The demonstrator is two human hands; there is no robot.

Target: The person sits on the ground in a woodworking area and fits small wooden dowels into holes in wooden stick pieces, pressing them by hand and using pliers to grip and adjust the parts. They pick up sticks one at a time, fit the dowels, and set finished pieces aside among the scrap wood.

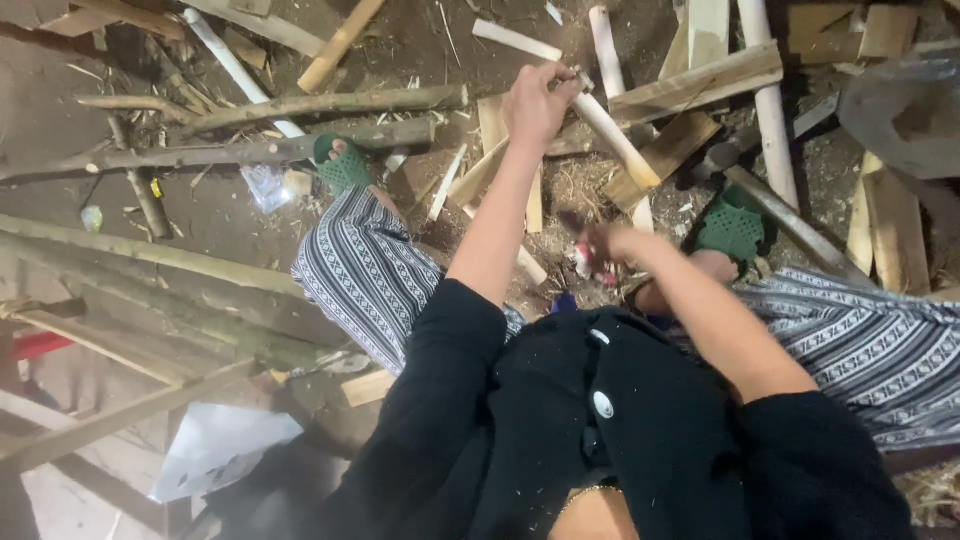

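Left hand: we are closing our left hand (538, 103) around the upper end of a pale peeled stick (612, 130), fingers wrapped tight and the arm stretched out ahead.
Stick: it is slanting down from that fist toward the right, its lower end resting among the split boards (690, 85) on the dirt ground (230, 210) between our feet.
Right hand: we are keeping our right hand (612, 245) low, near our knees and below the stick; it is blurring, so we cannot tell whether it is curled or spread. Something small and red-and-white (585, 262) is showing just beside it, too smeared to name.
Feet: we are wearing green perforated sandals, the left one (343, 165) beside the rough branches (300, 105), the right one (733, 228) near a dark-headed hammer (722, 155).
Clothing: striped trousers (365, 275) are covering our legs, and a black buttoned top (600, 420) is dusted with pale specks.
Surroundings: bamboo poles (150, 260) are lying at the left.
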